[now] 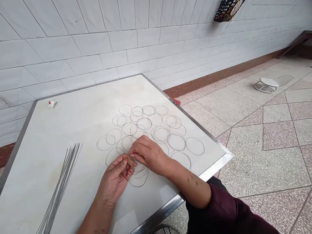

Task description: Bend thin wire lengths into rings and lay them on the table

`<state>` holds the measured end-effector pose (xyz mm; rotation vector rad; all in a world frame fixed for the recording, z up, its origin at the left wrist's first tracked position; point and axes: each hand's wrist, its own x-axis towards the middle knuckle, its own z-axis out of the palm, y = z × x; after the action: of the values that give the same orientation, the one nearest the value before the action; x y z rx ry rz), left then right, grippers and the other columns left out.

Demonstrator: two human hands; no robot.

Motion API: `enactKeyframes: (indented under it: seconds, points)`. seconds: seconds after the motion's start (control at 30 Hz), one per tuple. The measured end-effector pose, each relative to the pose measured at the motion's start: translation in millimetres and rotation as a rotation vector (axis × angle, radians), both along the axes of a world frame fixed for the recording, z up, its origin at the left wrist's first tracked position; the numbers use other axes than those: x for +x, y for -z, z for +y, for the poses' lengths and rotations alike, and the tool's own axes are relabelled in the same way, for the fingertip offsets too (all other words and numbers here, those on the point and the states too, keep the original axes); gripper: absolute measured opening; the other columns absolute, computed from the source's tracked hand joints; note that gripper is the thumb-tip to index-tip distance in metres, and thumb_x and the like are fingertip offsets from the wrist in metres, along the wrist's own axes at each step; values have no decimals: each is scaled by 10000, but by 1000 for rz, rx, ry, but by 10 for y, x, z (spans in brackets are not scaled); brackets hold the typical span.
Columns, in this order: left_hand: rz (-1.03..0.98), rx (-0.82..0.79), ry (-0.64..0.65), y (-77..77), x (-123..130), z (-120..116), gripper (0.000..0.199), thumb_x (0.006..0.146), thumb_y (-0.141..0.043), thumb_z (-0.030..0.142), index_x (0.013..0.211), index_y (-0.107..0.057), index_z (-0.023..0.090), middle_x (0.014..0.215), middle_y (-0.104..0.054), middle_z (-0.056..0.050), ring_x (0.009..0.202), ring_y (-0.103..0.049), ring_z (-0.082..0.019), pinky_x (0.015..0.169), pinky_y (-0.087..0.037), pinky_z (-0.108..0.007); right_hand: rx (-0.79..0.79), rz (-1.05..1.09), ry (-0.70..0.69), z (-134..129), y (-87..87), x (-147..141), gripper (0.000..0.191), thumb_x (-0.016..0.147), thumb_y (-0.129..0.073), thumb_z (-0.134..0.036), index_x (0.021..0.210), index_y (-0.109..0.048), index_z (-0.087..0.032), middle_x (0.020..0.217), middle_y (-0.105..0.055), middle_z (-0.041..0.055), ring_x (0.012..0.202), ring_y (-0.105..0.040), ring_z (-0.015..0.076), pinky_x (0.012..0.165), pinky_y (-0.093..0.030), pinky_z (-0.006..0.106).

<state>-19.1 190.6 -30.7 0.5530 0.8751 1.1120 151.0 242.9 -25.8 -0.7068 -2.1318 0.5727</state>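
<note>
Near the table's front edge my left hand [115, 178] pinches a small flat tan piece [131, 161] between thumb and fingers. My right hand [149, 154] comes in from the right, its thumb and fingertips closed at the upper edge of that piece. Whether those fingertips grip the piece itself or something thin at its edge is too small to tell. Many thin wire rings [176, 142] lie flat and overlapping around and beyond both hands. Some rings are partly hidden under my hands. To the left lies a loose bundle of straight grey wires [59, 191].
The white table [80, 120] has a metal edge and stands against a tiled wall [97, 42]. A small red and white object [52, 104] sits at its far left corner. A low white stool [266, 84] stands on the floor, and a dotted black cloth item [225, 11] hangs above.
</note>
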Motion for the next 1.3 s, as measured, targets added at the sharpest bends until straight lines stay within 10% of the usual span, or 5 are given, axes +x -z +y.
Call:
enactKeyframes:
  seconds: [0.33,0.73,1.3]
  points:
    - [-57,-29,-11,25,-26,3,93,758,-754,212,724,-707,139,734,-607,-35,616,-493,-100,547,-395,-208,109,-42,44,-17,68,-19,155,987,-475,-202,960,-627,-216,927,-624,73,860,-536,196,774,-474,351]
    - [-27,25,13,-17,-24,23,198,864,-656,349,836,-717,163,860,-653,-75,745,-564,-166,681,-483,-287,-296,187,192,-7,104,-22,107,873,-532,-137,862,-585,-229,873,-551,19,733,-536,135,642,-477,274]
    - [-55,-88,-139,-55,0,37,337,841,-664,466,881,-724,138,808,-672,-80,691,-581,-155,714,-536,-307,-410,181,221,9,124,-20,94,858,-550,-160,866,-611,-231,824,-580,7,734,-533,138,616,-450,265]
